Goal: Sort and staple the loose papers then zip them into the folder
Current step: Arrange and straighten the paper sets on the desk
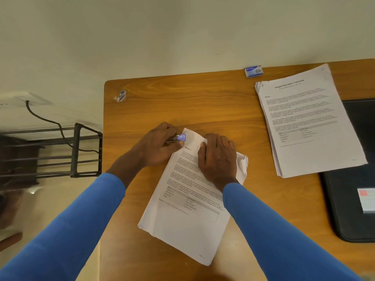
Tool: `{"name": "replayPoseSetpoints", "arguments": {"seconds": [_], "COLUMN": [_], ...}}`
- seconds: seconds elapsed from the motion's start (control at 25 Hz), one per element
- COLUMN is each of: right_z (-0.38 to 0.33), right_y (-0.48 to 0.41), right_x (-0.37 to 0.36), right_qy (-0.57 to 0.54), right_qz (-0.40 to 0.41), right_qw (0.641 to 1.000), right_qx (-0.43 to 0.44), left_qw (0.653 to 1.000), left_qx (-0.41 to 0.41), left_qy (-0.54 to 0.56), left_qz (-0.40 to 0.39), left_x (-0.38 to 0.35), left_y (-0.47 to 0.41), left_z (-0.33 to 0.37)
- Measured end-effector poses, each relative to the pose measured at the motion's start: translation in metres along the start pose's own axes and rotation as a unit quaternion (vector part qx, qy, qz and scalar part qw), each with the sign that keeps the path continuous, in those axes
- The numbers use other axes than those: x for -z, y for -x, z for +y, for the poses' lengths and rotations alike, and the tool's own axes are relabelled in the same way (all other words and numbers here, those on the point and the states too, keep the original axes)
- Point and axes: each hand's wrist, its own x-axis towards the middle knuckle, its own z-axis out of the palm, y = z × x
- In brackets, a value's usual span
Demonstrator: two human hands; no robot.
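Observation:
A set of printed papers (188, 211) lies tilted on the wooden table (182, 102) in front of me. My left hand (156, 145) grips a small purple stapler (178, 137) at the set's top left corner. My right hand (218, 157) rests on the upper part of the sheets, its fingers curled at the top edge near the stapler. A second stack of papers (308, 122) headed as a transcript lies at the right. The black zip folder (353, 199) sits at the far right, partly under that stack.
A small blue staple box (254, 71) stands near the table's back edge. A crumpled clear wrapper (120, 96) lies at the back left corner. A dark metal rack (60, 151) and a cable are on the floor to the left of the table.

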Motion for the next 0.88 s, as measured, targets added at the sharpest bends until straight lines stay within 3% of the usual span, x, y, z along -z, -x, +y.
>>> {"name": "replayPoseSetpoints", "arguments": {"seconds": [0.16,0.4,0.68,0.88], "right_z": [-0.001,-0.001,0.000,0.002], "right_y": [0.000,0.001,0.000,-0.003], "right_x": [0.001,0.005,0.004,0.002], "right_qy": [0.000,-0.027,-0.003,0.000], "right_qz": [0.003,0.003,-0.028,-0.020], "right_qw": [1.000,1.000,1.000,1.000], "right_qx": [0.003,0.007,0.005,0.001], "left_qw": [0.995,0.993,0.993,0.996], "left_qx": [0.021,0.047,0.048,0.048], "left_qy": [0.093,0.106,0.034,-0.027], "left_qz": [-0.001,-0.039,-0.100,-0.069], "left_x": [-0.004,0.005,0.007,-0.002], "left_y": [-0.003,-0.016,-0.036,-0.038], "left_z": [0.001,0.002,0.003,0.006]}}
